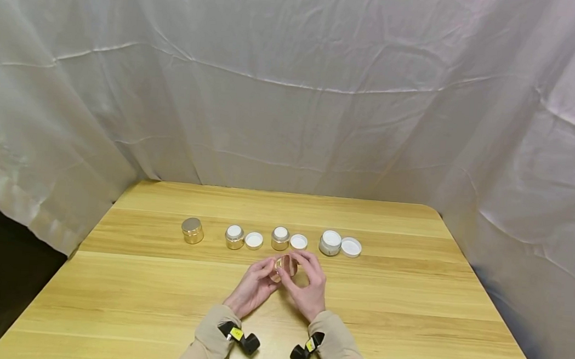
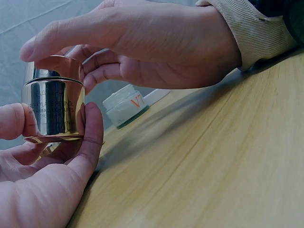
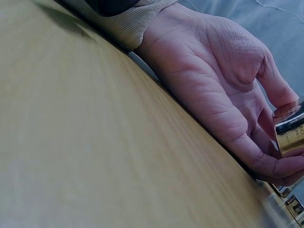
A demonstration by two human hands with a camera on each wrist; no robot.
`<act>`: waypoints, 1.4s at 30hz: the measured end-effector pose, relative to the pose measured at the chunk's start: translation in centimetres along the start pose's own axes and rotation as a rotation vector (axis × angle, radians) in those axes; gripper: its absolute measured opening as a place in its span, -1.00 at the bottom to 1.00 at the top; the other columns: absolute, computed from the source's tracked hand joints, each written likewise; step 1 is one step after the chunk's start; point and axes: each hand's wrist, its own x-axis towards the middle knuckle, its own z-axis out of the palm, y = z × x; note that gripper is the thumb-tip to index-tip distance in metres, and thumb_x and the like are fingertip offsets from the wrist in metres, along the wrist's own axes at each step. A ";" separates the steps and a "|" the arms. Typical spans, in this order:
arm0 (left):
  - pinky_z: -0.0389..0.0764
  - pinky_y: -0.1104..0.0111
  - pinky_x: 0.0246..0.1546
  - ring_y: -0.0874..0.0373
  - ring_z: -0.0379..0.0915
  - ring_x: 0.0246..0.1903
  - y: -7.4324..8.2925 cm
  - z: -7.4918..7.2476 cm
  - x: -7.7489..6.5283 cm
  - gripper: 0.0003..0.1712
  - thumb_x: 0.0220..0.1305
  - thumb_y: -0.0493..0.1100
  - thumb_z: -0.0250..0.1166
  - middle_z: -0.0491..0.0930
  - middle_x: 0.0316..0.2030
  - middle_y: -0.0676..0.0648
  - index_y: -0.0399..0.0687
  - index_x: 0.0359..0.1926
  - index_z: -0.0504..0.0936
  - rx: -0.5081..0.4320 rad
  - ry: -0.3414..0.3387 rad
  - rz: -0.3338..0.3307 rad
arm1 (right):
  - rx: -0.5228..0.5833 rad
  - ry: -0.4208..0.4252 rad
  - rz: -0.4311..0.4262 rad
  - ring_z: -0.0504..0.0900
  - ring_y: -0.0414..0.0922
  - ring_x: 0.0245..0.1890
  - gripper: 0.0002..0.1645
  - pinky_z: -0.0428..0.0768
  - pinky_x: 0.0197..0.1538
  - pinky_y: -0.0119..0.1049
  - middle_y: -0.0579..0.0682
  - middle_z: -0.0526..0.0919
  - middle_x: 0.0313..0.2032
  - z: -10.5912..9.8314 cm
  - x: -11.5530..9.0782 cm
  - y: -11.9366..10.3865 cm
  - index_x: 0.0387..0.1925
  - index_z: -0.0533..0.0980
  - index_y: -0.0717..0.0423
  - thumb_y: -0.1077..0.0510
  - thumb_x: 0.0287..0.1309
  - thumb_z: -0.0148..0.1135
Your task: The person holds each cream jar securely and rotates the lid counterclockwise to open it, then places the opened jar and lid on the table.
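My left hand (image 1: 252, 290) holds a shiny gold jar (image 2: 54, 109) low over the table, its thumb and fingers around the body. Dark print reading "eye" and "retinol" runs across the jar's front. From above, my right hand (image 1: 310, 292) grips the gold lid (image 2: 61, 66) between thumb and fingers. In the left wrist view the lid sits on the jar with a thin seam below it. The right wrist view catches only part of the jar at its right edge, in the left hand's fingers.
Beyond the hands stands a row: a closed gold jar (image 1: 192, 232), two opened gold jars (image 1: 234, 239) (image 1: 280, 239) with upturned lids (image 1: 253, 240) (image 1: 298, 241), and an opened frosted jar (image 1: 330, 243) with its white lid (image 1: 351, 247). A grey curtain (image 1: 291, 119) hangs behind the wooden table (image 1: 407, 318).
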 end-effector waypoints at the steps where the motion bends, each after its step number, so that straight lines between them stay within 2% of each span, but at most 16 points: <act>1: 0.57 0.42 0.27 0.21 0.53 0.12 0.0 0.0 0.0 -0.37 0.61 -0.22 -0.16 0.39 0.23 -0.12 -0.52 0.49 -0.06 -0.002 0.004 -0.002 | -0.005 0.004 0.006 0.63 0.25 -0.19 -0.46 0.61 0.09 -0.55 0.40 0.64 -0.20 0.1 -0.1 0.2 -0.16 0.61 0.48 0.55 -0.35 0.52; 4: 0.58 0.41 0.26 0.20 0.53 0.12 0.0 0.1 -0.1 -0.38 0.60 -0.22 -0.14 0.42 0.21 -0.10 -0.50 0.49 -0.04 -0.011 0.017 -0.003 | -0.004 0.006 -0.001 0.63 0.23 -0.20 -0.45 0.59 0.09 -0.58 0.38 0.64 -0.20 0.4 -0.7 1.4 -0.16 0.62 0.47 0.54 -0.38 0.54; 7: 0.60 0.42 0.22 0.24 0.54 0.09 -0.1 0.1 -0.1 -0.37 0.61 -0.20 -0.14 0.48 0.14 -0.02 -0.51 0.49 -0.04 -0.012 0.009 0.004 | 0.033 -0.020 -0.021 0.64 0.17 -0.15 -0.47 0.56 0.15 -0.60 0.36 0.64 -0.16 0.6 -1.4 2.9 -0.12 0.63 0.44 0.52 -0.30 0.52; 10: 0.61 0.43 0.15 0.29 0.54 0.02 -0.1 0.0 0.0 -0.49 0.61 -0.17 -0.13 0.54 0.06 0.05 -0.37 0.43 0.22 -0.015 0.002 0.013 | 0.079 -0.053 -0.049 0.63 0.17 -0.12 -0.52 0.55 0.20 -0.55 0.36 0.63 -0.15 0.3 -0.9 2.0 -0.13 0.62 0.47 0.54 -0.24 0.45; 13: 0.61 0.43 0.13 0.29 0.54 0.00 -0.2 0.0 0.0 -0.52 0.61 -0.16 -0.13 0.56 0.03 0.06 -0.34 0.39 0.27 -0.019 0.004 0.017 | 0.091 -0.069 -0.061 0.61 0.24 -0.13 -0.53 0.57 0.22 -0.49 0.41 0.60 -0.15 0.0 -0.1 0.5 -0.14 0.59 0.54 0.59 -0.25 0.40; 14: 0.62 0.43 0.14 0.28 0.54 0.01 -0.2 0.0 0.0 -0.51 0.61 -0.17 -0.13 0.55 0.04 0.05 -0.34 0.40 0.26 -0.018 0.002 0.018 | 0.082 -0.065 -0.056 0.60 0.26 -0.14 -0.52 0.57 0.22 -0.49 0.41 0.60 -0.15 -0.1 0.1 0.0 -0.15 0.58 0.55 0.60 -0.27 0.40; 16: 0.62 0.42 0.18 0.25 0.55 0.06 -0.1 0.0 -0.1 -0.41 0.61 -0.19 -0.14 0.53 0.09 0.02 -0.46 0.47 0.06 -0.015 0.002 0.014 | 0.062 -0.048 -0.034 0.60 0.26 -0.15 -0.51 0.56 0.22 -0.51 0.42 0.60 -0.15 0.0 0.0 0.0 -0.14 0.59 0.53 0.58 -0.28 0.43; 18: 0.61 0.41 0.22 0.22 0.54 0.10 -0.1 0.0 -0.1 -0.37 0.60 -0.20 -0.13 0.49 0.14 0.00 -0.50 0.49 -0.03 -0.014 0.003 0.008 | 0.039 -0.027 -0.012 0.61 0.26 -0.16 -0.49 0.56 0.20 -0.54 0.42 0.61 -0.17 0.0 -0.1 0.0 -0.13 0.60 0.51 0.56 -0.29 0.46; 23: 0.59 0.40 0.25 0.21 0.53 0.11 -0.1 0.1 -0.1 -0.41 0.59 -0.22 -0.10 0.46 0.17 -0.02 -0.45 0.48 0.06 -0.012 0.019 -0.003 | 0.017 0.007 -0.006 0.62 0.23 -0.23 -0.46 0.57 0.09 -0.59 0.40 0.62 -0.22 0.1 -0.1 0.1 -0.15 0.61 0.47 0.56 -0.36 0.50; 28: 0.60 0.40 0.23 0.22 0.52 0.09 -0.2 0.1 -0.1 -0.44 0.60 -0.20 -0.10 0.49 0.14 0.01 -0.42 0.46 0.15 -0.007 0.009 0.014 | 0.064 -0.014 -0.039 0.61 0.23 -0.22 -0.48 0.59 0.10 -0.54 0.40 0.62 -0.21 0.1 0.0 0.2 -0.17 0.61 0.49 0.58 -0.35 0.49; 35: 0.60 0.41 0.22 0.24 0.53 0.10 -0.1 0.0 -0.1 -0.38 0.61 -0.19 -0.14 0.49 0.14 0.01 -0.50 0.49 -0.02 -0.010 -0.005 0.018 | 0.093 -0.055 -0.067 0.60 0.25 -0.17 -0.51 0.60 0.16 -0.49 0.41 0.62 -0.18 -0.1 0.1 0.1 -0.15 0.59 0.53 0.61 -0.30 0.40; 42: 0.57 0.37 0.28 0.17 0.53 0.14 0.0 0.1 -0.2 -0.37 0.61 -0.21 -0.15 0.37 0.25 -0.17 -0.51 0.49 -0.05 -0.004 0.011 0.003 | 0.021 0.001 -0.020 0.61 0.29 -0.19 -0.43 0.58 0.16 -0.52 0.44 0.63 -0.19 -0.1 0.1 0.0 -0.13 0.60 0.52 0.56 -0.38 0.49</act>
